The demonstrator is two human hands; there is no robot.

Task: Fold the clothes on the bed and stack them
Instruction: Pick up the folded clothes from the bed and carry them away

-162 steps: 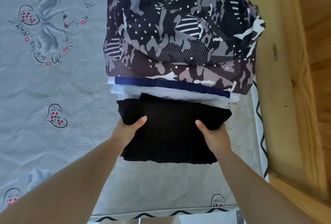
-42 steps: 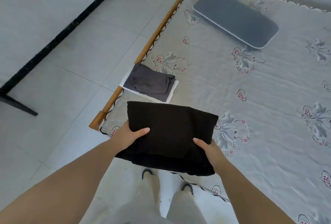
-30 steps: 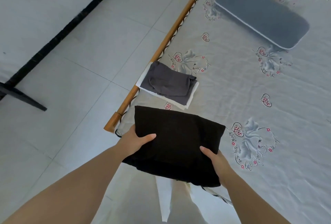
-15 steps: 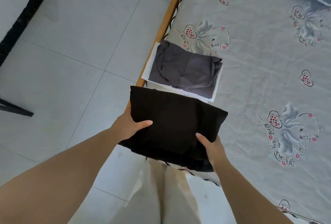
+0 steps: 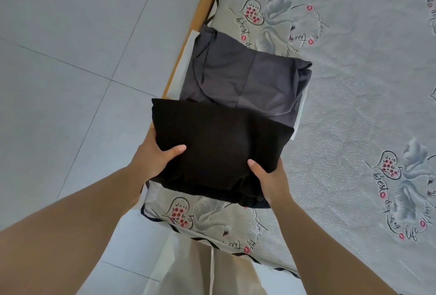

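Note:
I hold a folded black garment (image 5: 219, 143) with both hands above the bed's near left corner. My left hand (image 5: 153, 155) grips its left edge, thumb on top. My right hand (image 5: 271, 176) grips its near right edge, thumb on top and fingers underneath. The garment's far edge overlaps a small stack just beyond it: a folded dark grey garment (image 5: 245, 77) lying on a folded white one (image 5: 182, 68). That stack sits at the left edge of the bed (image 5: 354, 106), with the white piece sticking out over the frame.
A grey sheet printed with hearts and swans covers the bed. Its wooden side rail (image 5: 200, 11) runs along the left. Pale tiled floor (image 5: 70, 58) lies beyond the rail. My light trousers (image 5: 207, 271) show below the bed corner.
I have carried the black garment from the patterned pile across to the bed's other corner. In the last second it has moved forward until its far edge covers the grey stack's near edge.

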